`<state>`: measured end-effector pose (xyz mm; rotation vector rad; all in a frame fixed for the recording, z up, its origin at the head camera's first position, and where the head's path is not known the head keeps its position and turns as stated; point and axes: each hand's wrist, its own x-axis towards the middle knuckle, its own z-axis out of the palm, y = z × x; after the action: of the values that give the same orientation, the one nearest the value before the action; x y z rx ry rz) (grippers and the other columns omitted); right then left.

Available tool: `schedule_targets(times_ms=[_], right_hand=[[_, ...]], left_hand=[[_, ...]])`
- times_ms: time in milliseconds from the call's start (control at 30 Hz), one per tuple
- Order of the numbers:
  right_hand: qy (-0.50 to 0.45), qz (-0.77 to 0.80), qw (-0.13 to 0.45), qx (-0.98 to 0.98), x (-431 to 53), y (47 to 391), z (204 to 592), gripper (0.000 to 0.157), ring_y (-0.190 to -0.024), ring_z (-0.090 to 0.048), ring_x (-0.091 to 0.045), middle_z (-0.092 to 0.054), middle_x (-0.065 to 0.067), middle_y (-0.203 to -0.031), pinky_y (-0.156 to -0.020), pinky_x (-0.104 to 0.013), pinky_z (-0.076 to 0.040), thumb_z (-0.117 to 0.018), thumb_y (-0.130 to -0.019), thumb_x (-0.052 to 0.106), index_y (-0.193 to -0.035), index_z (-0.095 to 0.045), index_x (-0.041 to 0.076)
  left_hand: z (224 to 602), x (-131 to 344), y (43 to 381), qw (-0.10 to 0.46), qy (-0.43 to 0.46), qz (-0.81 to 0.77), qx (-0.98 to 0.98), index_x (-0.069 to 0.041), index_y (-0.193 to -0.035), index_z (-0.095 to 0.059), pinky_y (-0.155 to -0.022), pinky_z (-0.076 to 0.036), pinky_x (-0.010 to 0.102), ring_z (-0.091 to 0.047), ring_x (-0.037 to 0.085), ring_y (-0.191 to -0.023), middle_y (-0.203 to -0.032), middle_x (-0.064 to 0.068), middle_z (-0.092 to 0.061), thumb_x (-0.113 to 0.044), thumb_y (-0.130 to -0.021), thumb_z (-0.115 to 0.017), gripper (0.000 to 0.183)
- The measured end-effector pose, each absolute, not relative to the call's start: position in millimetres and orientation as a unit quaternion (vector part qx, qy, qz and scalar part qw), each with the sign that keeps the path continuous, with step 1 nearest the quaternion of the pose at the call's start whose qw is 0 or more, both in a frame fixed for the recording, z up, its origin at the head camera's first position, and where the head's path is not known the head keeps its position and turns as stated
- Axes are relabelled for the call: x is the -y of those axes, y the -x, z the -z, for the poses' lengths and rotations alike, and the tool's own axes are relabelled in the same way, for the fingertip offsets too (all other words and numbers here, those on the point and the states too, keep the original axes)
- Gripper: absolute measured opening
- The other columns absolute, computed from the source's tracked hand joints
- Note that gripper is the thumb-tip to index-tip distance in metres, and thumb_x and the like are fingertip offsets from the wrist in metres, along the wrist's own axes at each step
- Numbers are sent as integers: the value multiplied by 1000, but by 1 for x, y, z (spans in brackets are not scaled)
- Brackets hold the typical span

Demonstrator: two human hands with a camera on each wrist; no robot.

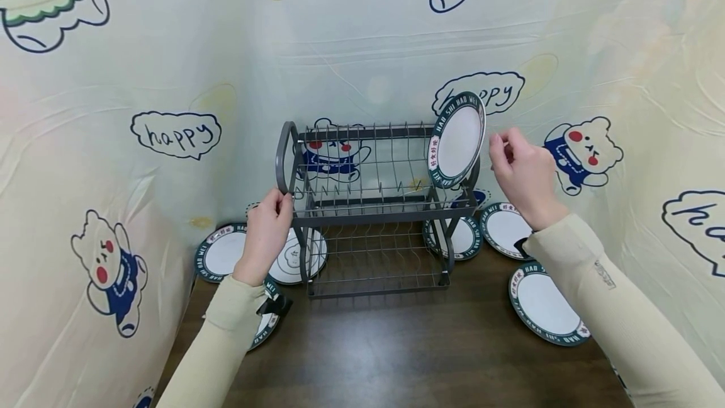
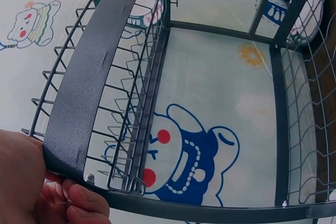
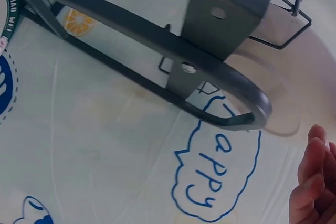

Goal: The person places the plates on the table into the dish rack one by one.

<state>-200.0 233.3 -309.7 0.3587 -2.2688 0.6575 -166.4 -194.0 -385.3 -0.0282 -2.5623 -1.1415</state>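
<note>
A dark grey two-tier dish rack (image 1: 374,216) stands on the table. My left hand (image 1: 265,232) pinches the left front corner of its upper tier; in the left wrist view, its fingers curl beneath the flat side strip (image 2: 97,66). At the right end of that tier, a white plate (image 1: 457,140) with a green lettered rim stands tilted on edge. Beside the plate's right edge is my right hand (image 1: 523,172), its fingers loosely bent and holding nothing. The right wrist view shows this hand at the right border, just apart from the plate's blurred underside (image 3: 304,77).
More plates lie around the rack. On the left are a rimmed plate (image 1: 223,258), an overturned one (image 1: 294,260) and one partly under my left sleeve. Right of the rack are several, including a near one (image 1: 546,307). Patterned cloth (image 1: 362,36) hangs behind the brown table (image 1: 362,345).
</note>
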Motion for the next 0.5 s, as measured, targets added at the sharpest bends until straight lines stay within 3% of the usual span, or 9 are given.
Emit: schedule_targets(times_ms=[500], right_hand=[[-115,-270,352,889,-258,165,341,25,-58,-55,-24,-63,-12,-70,-58,-12,-32,-55,-106,19,-94,-67,1]], left_hand=[[382,193,164,161,10,406,899,-7,-87,-51,-47,-33,30,-43,22,-53,-66,4,-45,-26,-112,-40,33]])
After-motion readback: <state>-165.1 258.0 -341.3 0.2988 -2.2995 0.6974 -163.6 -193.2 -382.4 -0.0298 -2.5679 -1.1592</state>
